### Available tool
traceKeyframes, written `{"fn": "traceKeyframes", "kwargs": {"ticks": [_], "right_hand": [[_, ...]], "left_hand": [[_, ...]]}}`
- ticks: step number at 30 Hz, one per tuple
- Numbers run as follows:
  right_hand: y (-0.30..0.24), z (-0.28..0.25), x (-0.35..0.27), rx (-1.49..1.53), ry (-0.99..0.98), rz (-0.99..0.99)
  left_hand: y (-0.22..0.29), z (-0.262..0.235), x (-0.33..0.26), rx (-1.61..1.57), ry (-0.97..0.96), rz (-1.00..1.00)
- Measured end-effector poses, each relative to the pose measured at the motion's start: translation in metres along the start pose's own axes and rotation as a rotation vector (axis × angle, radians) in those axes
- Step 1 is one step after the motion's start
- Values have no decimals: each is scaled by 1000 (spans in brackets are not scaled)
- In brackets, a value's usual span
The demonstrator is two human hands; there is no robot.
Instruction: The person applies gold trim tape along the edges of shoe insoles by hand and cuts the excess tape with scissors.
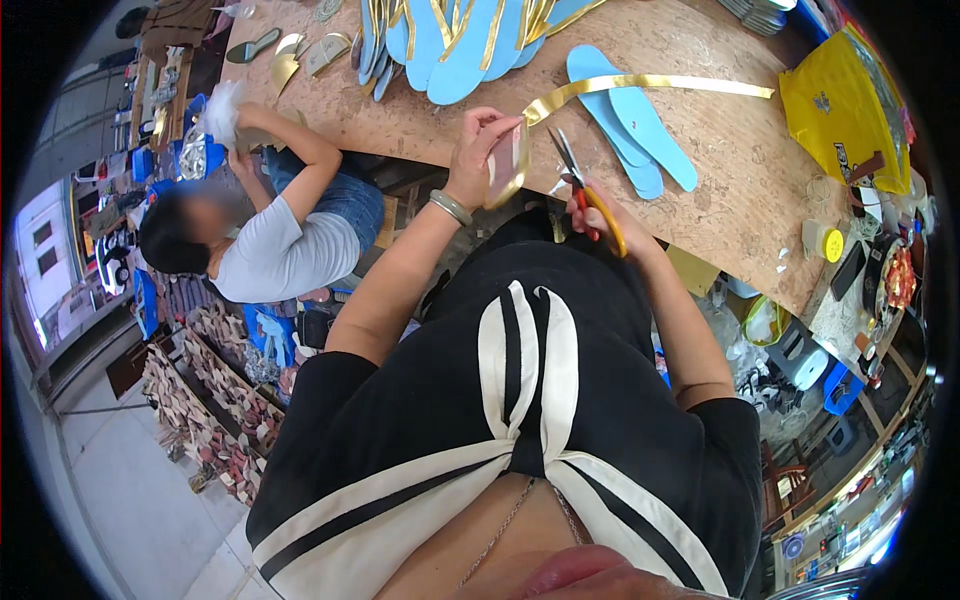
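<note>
My left hand (474,155), a bangle on its wrist, is closed on a flat, pinkish, gold-edged bundle (508,168) at the table's near edge. From the top of that bundle a shiny gold strip (650,82) runs right across the table, passing over light blue sole-shaped pieces (655,135). Scissors (590,195) with red and yellow handles are in my right hand (622,222), just right of the bundle. Their blades point up and away, slightly apart, near the strip but not seen cutting it.
More blue sole pieces with gold strips (470,50) lie piled at the far side of the wooden table (730,190). A yellow bag (840,110) and a yellow-lidded container (822,241) stand at right. A co-worker (290,240) sits at left, handling white wrapping (222,112).
</note>
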State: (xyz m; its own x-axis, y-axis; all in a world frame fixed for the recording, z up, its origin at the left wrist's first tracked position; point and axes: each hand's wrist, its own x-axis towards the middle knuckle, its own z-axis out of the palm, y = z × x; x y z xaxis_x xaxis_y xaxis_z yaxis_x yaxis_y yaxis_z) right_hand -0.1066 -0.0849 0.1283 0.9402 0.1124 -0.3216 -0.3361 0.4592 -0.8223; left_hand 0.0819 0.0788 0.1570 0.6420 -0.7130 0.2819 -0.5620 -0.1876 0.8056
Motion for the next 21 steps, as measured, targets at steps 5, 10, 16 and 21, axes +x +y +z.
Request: {"fn": "traceKeyframes", "kwargs": {"ticks": [5, 10, 16, 21], "right_hand": [[-15, 2, 21, -255, 102, 94], [-28, 7, 34, -380, 150, 88], [8, -15, 32, -394, 178, 353], [63, -42, 69, -1143, 244, 82]], "left_hand": [[-1, 1, -5, 107, -111, 30], [-7, -3, -7, 101, -158, -37], [-4, -22, -1, -633, -128, -519], [16, -35, 2, -1135, -119, -683]]}}
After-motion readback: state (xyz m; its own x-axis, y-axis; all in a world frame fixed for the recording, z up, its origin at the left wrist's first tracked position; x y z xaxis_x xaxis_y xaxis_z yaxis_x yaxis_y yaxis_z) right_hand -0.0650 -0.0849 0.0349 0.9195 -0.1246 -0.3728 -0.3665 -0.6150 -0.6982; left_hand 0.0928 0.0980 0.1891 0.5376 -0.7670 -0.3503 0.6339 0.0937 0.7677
